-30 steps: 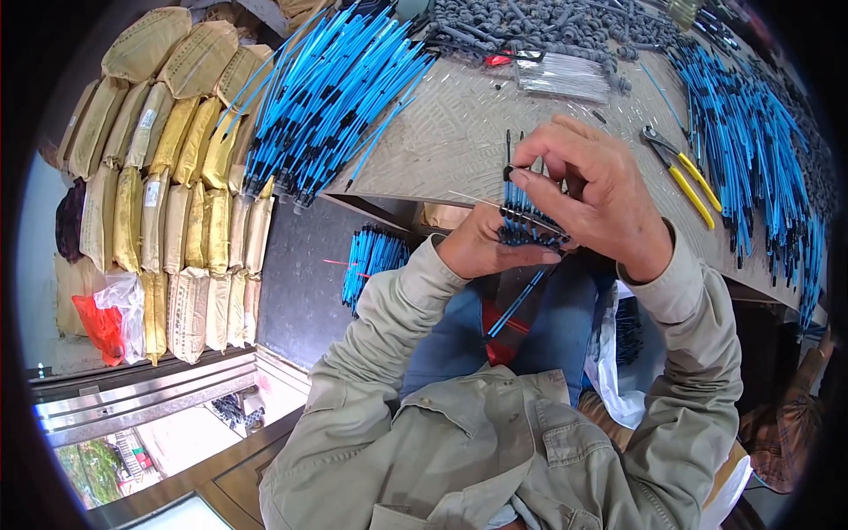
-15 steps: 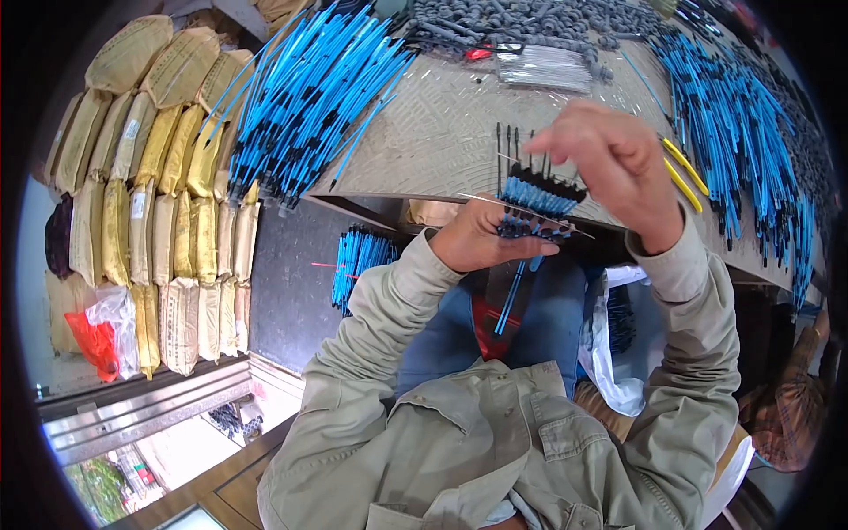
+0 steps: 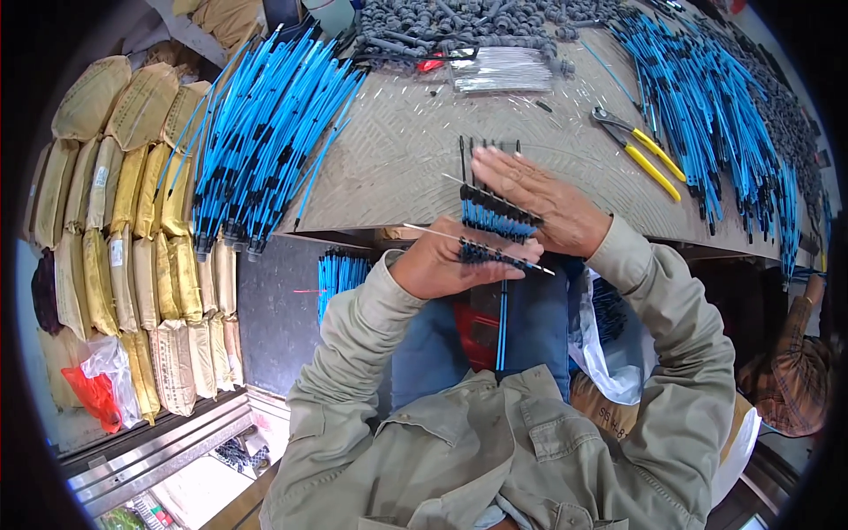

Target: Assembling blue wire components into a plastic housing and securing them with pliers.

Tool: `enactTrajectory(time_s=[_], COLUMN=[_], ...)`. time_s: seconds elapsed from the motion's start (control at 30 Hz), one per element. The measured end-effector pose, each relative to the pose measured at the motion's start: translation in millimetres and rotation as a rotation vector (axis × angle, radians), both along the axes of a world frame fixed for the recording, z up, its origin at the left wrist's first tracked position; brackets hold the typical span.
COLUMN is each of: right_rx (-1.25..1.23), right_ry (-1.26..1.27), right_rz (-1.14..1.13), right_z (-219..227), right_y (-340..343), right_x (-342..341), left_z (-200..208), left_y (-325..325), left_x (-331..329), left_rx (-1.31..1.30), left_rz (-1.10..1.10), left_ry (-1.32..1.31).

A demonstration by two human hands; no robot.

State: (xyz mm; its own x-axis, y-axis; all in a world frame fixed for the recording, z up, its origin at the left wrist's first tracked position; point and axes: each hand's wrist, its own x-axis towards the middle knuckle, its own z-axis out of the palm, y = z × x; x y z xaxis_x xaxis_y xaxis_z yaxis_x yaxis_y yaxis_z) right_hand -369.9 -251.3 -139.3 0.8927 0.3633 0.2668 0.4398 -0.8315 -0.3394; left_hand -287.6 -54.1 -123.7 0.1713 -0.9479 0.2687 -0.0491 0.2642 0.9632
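My left hand [image 3: 439, 266] grips a small bundle of blue-and-black tubes [image 3: 496, 223] threaded on two thin metal rods [image 3: 481, 246] at the workbench's front edge. My right hand [image 3: 541, 200] lies flat over the bundle's upper part, fingers stretched out and pressing on it. Black tips of the tubes stick up past my fingers. One long blue tube [image 3: 502, 327] hangs down from the bundle toward my lap.
The metal-topped workbench [image 3: 397, 155] carries a big heap of blue tubes [image 3: 256, 146] at left, more blue tubes [image 3: 707, 97] at right, yellow-handled pliers [image 3: 640, 146], a packet of rods [image 3: 499, 71] and grey parts [image 3: 459, 22]. Tan sacks [image 3: 132, 221] stand at left. Another person [image 3: 786, 371] sits at lower right.
My right hand has gone from pinching at the bundle's top to lying flat and open over it. The bundle has shifted slightly left and lower in view.
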Motion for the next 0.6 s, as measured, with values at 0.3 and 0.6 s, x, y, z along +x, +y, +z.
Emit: enactTrajectory(time_s=[0.3,0.6], right_rx=[-0.038,-0.151], right_ry=[0.053,0.081], right_rz=[-0.008,0.045], right_z=[1,2], right_y=[2,6], right_x=[-4,3], left_z=[-14,-30], left_y=[0,6], left_x=[5,3], left_rx=[-0.146,-0.18], left_rz=[-0.029,-0.208], left_ry=[-0.18,-0.374])
